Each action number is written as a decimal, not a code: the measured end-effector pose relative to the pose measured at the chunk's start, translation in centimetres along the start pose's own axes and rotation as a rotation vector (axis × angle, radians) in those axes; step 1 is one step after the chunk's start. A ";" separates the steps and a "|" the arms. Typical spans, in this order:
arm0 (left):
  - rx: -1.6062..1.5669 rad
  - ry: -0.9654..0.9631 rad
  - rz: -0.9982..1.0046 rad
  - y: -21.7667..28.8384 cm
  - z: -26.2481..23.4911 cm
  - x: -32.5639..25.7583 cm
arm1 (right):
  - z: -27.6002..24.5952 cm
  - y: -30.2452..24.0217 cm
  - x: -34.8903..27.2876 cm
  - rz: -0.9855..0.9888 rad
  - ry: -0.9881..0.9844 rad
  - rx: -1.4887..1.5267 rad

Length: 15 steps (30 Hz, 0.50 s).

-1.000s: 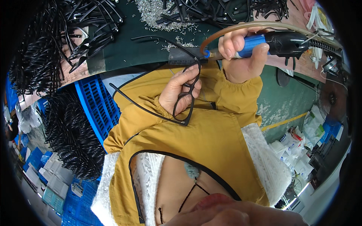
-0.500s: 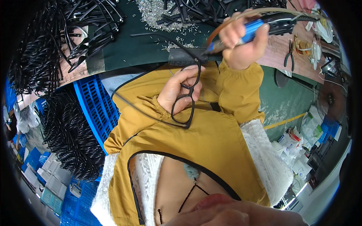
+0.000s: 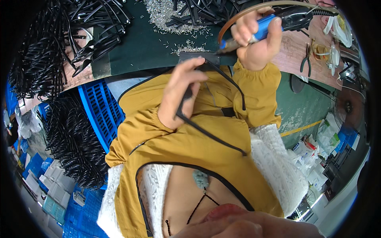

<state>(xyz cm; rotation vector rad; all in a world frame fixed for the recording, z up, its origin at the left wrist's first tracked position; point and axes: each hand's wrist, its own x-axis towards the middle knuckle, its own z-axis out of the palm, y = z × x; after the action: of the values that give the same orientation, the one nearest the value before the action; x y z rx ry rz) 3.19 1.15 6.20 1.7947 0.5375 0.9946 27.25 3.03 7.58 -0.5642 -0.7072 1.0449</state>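
My left hand (image 3: pixel 176 91) is closed round the front of a black eyeglass frame (image 3: pixel 214 137) above my lap. Both temples stick out to the right, one near the bench edge and one lower down; the hand hides most of the front. Its upper corner is beside a small dark block (image 3: pixel 210 58) at the bench edge. My right hand (image 3: pixel 258 45) grips an electric screwdriver (image 3: pixel 295 19) with a blue sleeve and black body, tip pointing down-left near the block. A brownish tube (image 3: pixel 242 14) curves along the tool to its tip.
Small silvery pins (image 3: pixel 162 18) lie scattered on the dark green mat (image 3: pixel 131 47). Bundles of black temples (image 3: pixel 35 55) fill the left side of the bench. Pliers (image 3: pixel 305 59) lie at right. A blue crate (image 3: pixel 101 111) stands below, beside hanging black bundles (image 3: pixel 73 146).
My left hand has turned the eyeglass frame over, so its temples now point right instead of left. The screwdriver has stayed in my right hand, shifting only slightly.
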 end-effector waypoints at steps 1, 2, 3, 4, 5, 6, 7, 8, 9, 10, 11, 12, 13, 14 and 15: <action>-0.098 0.014 -0.084 0.4 0.2 -0.8 | 0.3 0.2 -0.7 0.007 -0.013 -0.035; -0.128 0.026 -0.195 0.3 0.4 -1.3 | 0.6 0.4 -1.1 0.018 -0.029 -0.035; -0.155 0.024 -0.201 0.3 0.4 -1.9 | 0.8 0.7 -1.3 0.029 -0.045 -0.034; -0.135 0.026 -0.204 0.1 0.5 -2.2 | 1.0 1.1 -1.2 0.032 -0.076 -0.015; -0.106 0.021 -0.175 -0.1 0.5 -2.5 | 1.1 1.4 -1.1 0.020 -0.082 -0.019; -0.082 0.027 -0.174 -0.5 0.5 -2.6 | 1.2 1.7 -0.8 0.008 -0.087 -0.025; -0.087 0.026 -0.134 -0.8 0.6 -2.7 | 1.4 2.0 -0.4 -0.004 -0.091 -0.032; -0.095 0.039 -0.123 -1.1 0.6 -2.8 | 1.5 2.2 -0.2 0.019 -0.073 -0.045; -0.097 0.040 -0.132 -1.4 0.7 -2.9 | 1.6 2.4 0.0 0.013 -0.072 -0.027; -0.117 0.067 -0.122 -1.6 0.8 -2.9 | 1.7 2.3 0.1 0.007 -0.073 -0.008; -0.132 0.080 -0.132 -1.8 0.9 -3.0 | 1.8 2.4 0.2 0.002 -0.071 0.011; -0.143 0.074 -0.127 -1.9 1.1 -3.1 | 1.8 2.2 0.2 0.030 -0.090 -0.032; -0.152 0.100 -0.129 -2.0 1.3 -3.2 | 1.8 2.2 0.2 0.047 -0.085 -0.044; -0.155 0.109 -0.110 -2.2 1.5 -3.3 | 1.8 2.1 0.2 0.062 -0.083 -0.056; -0.167 0.134 -0.106 -2.3 1.7 -3.3 | 1.7 2.2 0.1 0.077 -0.079 -0.068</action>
<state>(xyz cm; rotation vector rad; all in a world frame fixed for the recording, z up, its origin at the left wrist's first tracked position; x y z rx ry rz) 2.87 -1.19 2.57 1.5444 0.6083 1.0597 24.75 4.20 7.14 -0.6154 -0.7985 1.1230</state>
